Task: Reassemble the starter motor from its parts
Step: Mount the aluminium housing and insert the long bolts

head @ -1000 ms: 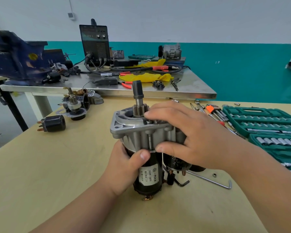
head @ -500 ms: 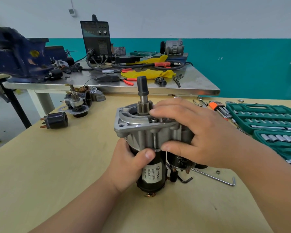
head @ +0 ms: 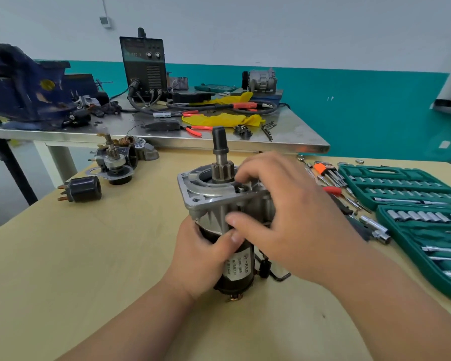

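Note:
The starter motor [head: 216, 201] stands upright on the wooden table, silver nose housing and pinion shaft on top, black body with a white label below. My left hand [head: 203, 259] grips the black body from the left, thumb across its front. My right hand [head: 287, 217] holds the silver housing from the right, thumb on its front face and fingers curled over the top rim beside a bolt head [head: 241, 189]. The solenoid side is hidden behind my right hand.
Another dismantled starter [head: 115, 162] and a black solenoid [head: 85, 189] lie at the back left. Green socket sets [head: 406, 188] and hex keys [head: 326, 171] lie to the right. An Allen key [head: 280, 276] lies by the motor's base. Behind stands a steel bench [head: 167, 142] with a vise and welder.
My right fingers have lifted off the housing top and curled near the bolt head. The view has shifted slightly; the motor stays upright in my left hand.

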Tool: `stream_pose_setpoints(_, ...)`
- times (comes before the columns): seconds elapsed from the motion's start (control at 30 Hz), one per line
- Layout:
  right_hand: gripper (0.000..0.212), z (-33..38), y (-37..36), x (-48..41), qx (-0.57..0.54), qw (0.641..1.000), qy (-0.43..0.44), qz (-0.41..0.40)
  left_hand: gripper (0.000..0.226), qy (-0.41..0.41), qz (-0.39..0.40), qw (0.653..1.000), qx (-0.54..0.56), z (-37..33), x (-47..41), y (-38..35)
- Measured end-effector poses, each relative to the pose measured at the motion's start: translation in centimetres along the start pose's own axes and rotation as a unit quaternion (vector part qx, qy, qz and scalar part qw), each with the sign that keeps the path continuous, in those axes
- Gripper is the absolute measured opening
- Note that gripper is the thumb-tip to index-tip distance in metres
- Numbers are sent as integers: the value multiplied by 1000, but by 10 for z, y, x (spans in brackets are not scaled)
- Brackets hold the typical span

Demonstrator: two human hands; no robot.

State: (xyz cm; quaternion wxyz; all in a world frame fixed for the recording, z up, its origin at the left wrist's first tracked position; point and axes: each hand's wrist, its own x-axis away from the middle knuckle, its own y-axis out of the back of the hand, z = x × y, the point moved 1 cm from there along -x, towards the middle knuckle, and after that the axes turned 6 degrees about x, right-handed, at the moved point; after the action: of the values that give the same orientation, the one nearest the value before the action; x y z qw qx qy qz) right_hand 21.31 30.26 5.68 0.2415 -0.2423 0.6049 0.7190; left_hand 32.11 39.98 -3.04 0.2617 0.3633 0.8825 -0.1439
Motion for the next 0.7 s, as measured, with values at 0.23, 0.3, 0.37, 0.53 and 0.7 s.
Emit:
stream_pose_setpoints(0.23, 26, -1, 0, -9, -34, 999, -7, 23, 56, 22, -38, 998, 38, 0, 0, 1)
stream_pose_setpoints(0.3, 29, -3, 1, -10, -41, 998, 3, 39, 60, 24, -39, 998, 45, 0, 1, 1)
stream_pose_setpoints(0.37, 38, -8, 4, -12, -74, 995, -13, 68, 47, 22, -34, 998, 39, 0, 0, 2)
stream_pose_setpoints(0.53, 52, -26, 10, -26, -130, 973, -66, 176, 39, 16, -11, 1000, 15, -1, -1, 3)
stream_pose_setpoints(0.7, 46, -37, 5, -28, -233, 958, -71, 153, 39, 28, 1, 1000, 12, 1, -3, 5)
